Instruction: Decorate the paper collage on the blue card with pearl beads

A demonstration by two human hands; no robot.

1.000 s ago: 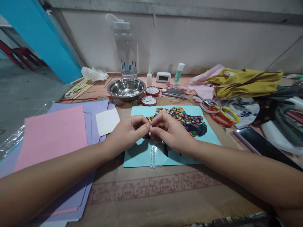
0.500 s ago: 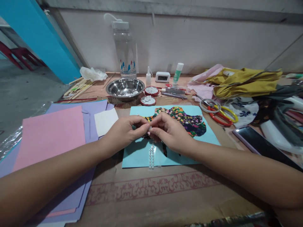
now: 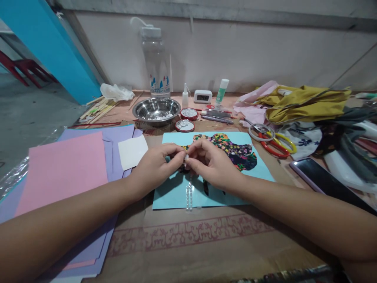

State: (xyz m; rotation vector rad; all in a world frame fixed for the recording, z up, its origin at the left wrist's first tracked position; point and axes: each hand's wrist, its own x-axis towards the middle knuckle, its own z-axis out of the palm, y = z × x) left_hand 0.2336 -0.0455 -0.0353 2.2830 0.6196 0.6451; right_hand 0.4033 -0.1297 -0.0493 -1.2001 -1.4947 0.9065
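My left hand [image 3: 161,162] and my right hand [image 3: 212,164] meet at the fingertips over a light-blue sheet [image 3: 171,196]. Both pinch a small white piece [image 3: 186,157] that looks like a bead; the fingers partly cover it. Just below them, two rows of pearl beads [image 3: 189,198] run down to the sheet's lower edge, their top end hidden by the hands. Dark floral fabric cut-outs [image 3: 235,151] lie on the sheet, partly behind my right hand.
Behind the sheet are a steel bowl [image 3: 156,110], red lids of white beads [image 3: 189,113], a glue bottle [image 3: 185,96] and a water bottle [image 3: 156,63]. Coloured paper [image 3: 64,169] is stacked left. Scissors [image 3: 275,145], a phone [image 3: 330,182] and cloth [image 3: 309,102] lie right.
Almost nothing differs. My fingers have shifted slightly around the small white piece, and the view has moved a touch.
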